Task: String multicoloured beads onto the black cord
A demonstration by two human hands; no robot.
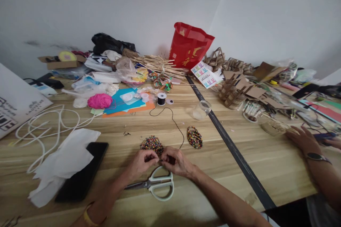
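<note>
My left hand [140, 163] and my right hand [176, 163] meet fingertip to fingertip just above the wooden table, pinching something small between them. A black thread [174, 122] runs from my right hand up to a black spool [161, 98]. A pile of mixed coloured beads [151, 143] lies right behind my fingers. A finished oval beaded piece [194, 137] lies a little to the right. Pale green scissors [157, 184] lie on the table under my wrists.
A black phone [84, 175] and white tissue [66, 159] lie at left, with white cord [45, 127] behind. A glass jar [201, 110], pink yarn [99, 101], a red bag [189, 44] and cardboard craft pieces crowd the back. Another person's hand [302, 138] rests at right.
</note>
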